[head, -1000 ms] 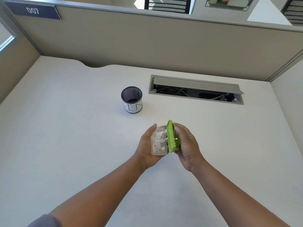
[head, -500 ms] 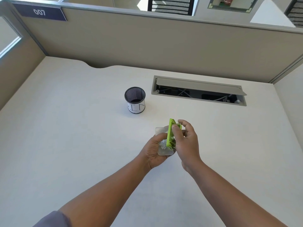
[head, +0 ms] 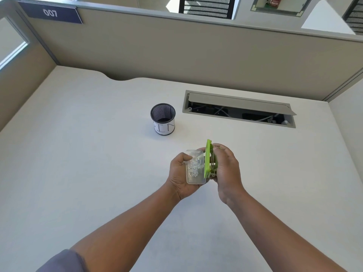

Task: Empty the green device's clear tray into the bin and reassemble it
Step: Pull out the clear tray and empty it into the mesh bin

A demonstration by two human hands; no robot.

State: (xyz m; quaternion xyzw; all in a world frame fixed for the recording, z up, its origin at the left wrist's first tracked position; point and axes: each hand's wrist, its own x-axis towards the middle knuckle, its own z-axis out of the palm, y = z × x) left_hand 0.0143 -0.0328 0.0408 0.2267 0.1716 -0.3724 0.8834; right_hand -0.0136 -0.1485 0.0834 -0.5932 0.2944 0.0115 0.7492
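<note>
Above the middle of the white desk [head: 78, 173] I hold a green device [head: 208, 160] on edge, its metal parts facing my right palm. My right hand [head: 225, 169] grips the green part from the right. My left hand [head: 179, 173] is closed around the clear tray [head: 195, 167], which lies against the device's left face and holds small white paper bits. Whether tray and device are still clipped together I cannot tell. The bin [head: 163, 119], a small black mesh cup with a white label, stands upright behind and left of my hands.
An open cable hatch [head: 238, 108] with a raised grey flap is sunk into the desk at the back right. Beige cubicle partitions [head: 176, 52] wall the desk at the back and left, with a "007" sign at the top left.
The clear tray has shifted out to the left of the green device and shows more fully in my left hand. Both hands stay over the same part of the desk.
</note>
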